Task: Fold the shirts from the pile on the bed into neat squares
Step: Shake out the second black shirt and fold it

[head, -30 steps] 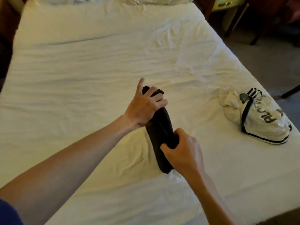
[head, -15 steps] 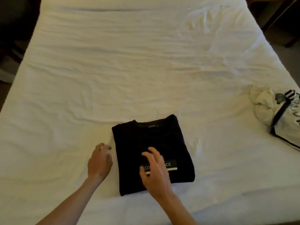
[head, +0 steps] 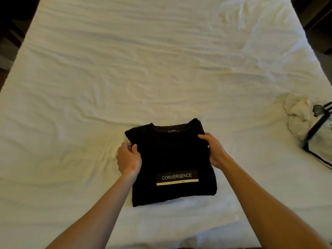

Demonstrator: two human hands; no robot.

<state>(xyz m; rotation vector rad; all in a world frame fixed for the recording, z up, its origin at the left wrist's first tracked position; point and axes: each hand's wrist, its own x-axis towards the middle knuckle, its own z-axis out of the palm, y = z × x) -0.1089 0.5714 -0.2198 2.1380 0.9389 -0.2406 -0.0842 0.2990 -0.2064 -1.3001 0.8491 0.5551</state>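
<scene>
In the head view, the black shirt [head: 172, 162] lies flat as a folded square near the front edge of the bed [head: 125, 60], roughly midway between its left and right sides, collar toward the far end and the "CONVERGENCE" print facing up. A second ago it was a narrow dark bundle held upright between both hands; half a second ago it was already flat, with the left hand beside it on the sheet and the right hand hovering open over the print. Now both hands have closed on its sides: the left hand [head: 128, 159] grips the left edge with the thumb curled over the top layer, and the right hand [head: 214, 150] holds the upper right edge, fingers wrapped round the fabric. That suggests the folding of this shirt is finished and the person is either squaring it up or about to lift it aside. Near the right edge of the bed, well apart from the black shirt, a crumpled white shirt with dark trim [head: 312, 126] is still unfolded, so at least one piece remains.
</scene>
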